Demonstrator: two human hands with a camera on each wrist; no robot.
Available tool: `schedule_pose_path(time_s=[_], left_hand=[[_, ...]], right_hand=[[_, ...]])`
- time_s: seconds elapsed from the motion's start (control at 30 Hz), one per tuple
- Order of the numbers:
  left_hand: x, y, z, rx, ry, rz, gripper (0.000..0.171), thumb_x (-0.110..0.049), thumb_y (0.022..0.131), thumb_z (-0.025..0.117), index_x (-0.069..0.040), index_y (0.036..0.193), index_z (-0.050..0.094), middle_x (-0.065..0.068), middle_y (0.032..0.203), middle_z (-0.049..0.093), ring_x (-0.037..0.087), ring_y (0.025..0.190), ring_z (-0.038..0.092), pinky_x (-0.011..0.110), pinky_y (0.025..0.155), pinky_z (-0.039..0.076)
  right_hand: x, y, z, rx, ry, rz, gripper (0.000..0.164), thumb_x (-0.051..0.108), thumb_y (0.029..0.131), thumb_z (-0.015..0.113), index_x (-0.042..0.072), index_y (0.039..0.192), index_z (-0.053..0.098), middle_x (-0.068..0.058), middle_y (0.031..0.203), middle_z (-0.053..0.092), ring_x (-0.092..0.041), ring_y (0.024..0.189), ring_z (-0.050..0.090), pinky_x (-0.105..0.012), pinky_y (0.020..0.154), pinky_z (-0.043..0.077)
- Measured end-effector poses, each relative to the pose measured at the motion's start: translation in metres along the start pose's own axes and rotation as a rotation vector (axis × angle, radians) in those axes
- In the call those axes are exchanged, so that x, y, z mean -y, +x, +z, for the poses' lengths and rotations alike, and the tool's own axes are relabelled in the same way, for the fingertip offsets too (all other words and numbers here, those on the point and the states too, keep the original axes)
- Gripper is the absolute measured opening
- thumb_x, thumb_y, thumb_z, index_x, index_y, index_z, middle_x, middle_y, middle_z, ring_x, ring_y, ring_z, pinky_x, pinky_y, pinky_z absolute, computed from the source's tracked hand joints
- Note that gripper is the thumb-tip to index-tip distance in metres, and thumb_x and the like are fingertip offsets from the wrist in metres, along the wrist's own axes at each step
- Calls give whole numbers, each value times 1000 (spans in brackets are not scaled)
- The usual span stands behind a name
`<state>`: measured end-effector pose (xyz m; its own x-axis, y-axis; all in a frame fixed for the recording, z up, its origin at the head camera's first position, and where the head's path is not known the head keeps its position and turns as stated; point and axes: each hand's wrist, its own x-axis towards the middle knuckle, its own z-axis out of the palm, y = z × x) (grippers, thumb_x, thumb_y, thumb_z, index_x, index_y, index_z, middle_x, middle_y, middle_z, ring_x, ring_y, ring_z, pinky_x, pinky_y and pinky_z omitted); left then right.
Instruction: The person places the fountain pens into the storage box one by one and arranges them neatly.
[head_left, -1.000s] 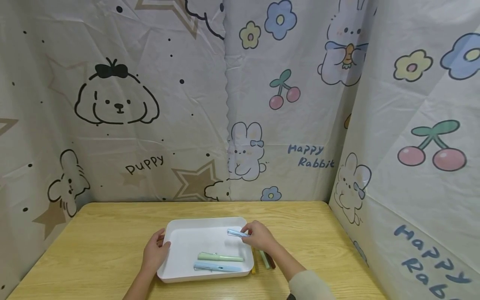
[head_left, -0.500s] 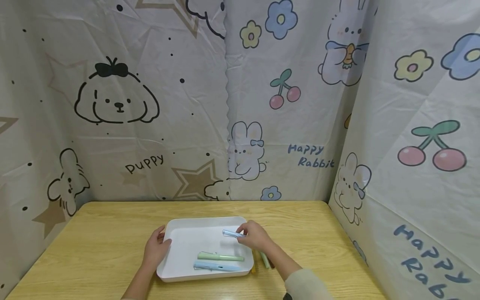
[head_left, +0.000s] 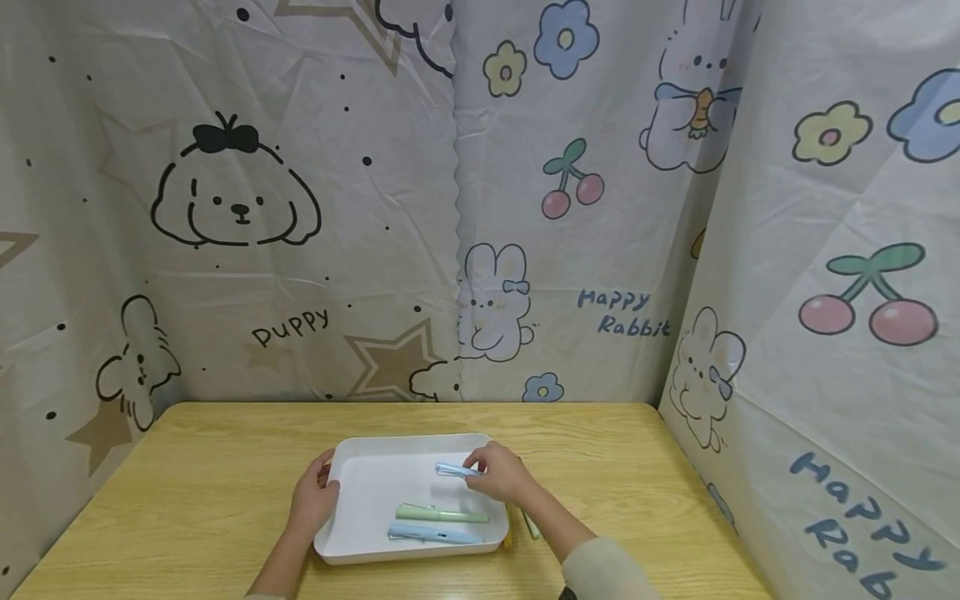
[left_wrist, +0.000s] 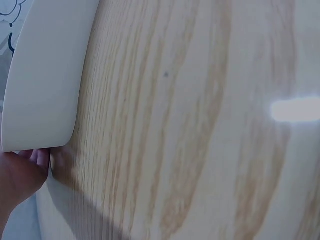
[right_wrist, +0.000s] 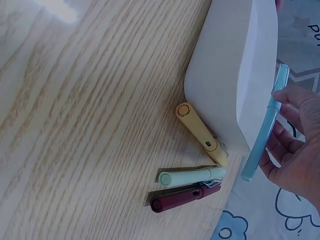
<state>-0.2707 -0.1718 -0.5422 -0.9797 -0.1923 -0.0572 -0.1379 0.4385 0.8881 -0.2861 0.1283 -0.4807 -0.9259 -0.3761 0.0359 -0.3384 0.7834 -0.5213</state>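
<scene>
In the head view a white tray (head_left: 363,483) stands on the wooden table. My left hand (head_left: 312,500) grips its left side, thumb over the rim. My right hand (head_left: 501,477) pinches a light blue pen (head_left: 450,470) between thumb and fingers, over the tray's right part. The right wrist view shows that pen (right_wrist: 263,135) slanting past the tray's rim. A green pen (head_left: 442,513) and another light blue pen (head_left: 435,533) lie side by side in the front of the tray, roughly parallel.
Right of the tray lie a yellow pen (right_wrist: 197,131) close against its wall, a mint green pen (right_wrist: 192,177) and a maroon pen (right_wrist: 182,198), partly hidden by my right arm in the head view. Printed curtains (head_left: 390,275) border the table's back and sides.
My right hand has moved left over the tray, carrying the light blue pen further inward. My left hand stays at the tray's left side, and the two pens inside lie as before.
</scene>
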Motion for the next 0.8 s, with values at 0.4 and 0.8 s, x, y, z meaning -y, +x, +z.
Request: schedule_pose_path(time_s=[0.4, 0.8], left_hand=[[2, 0, 0, 18, 0, 7, 56, 1, 90, 35, -1, 145, 26, 30, 134, 40, 42, 120, 45, 52, 98, 43], [2, -2, 0, 17, 10, 17, 56, 1, 90, 35, 0, 145, 26, 31, 134, 40, 42, 119, 46, 52, 97, 42]], right_hand=[[9, 3, 6, 32, 3, 9, 19, 20, 79, 69, 9, 94, 72, -4, 81, 56, -9, 68, 44, -20, 56, 37], [16, 4, 9, 55, 3, -1, 19, 21, 80, 68, 10, 95, 71, 2, 80, 53, -9, 68, 45, -20, 58, 39]])
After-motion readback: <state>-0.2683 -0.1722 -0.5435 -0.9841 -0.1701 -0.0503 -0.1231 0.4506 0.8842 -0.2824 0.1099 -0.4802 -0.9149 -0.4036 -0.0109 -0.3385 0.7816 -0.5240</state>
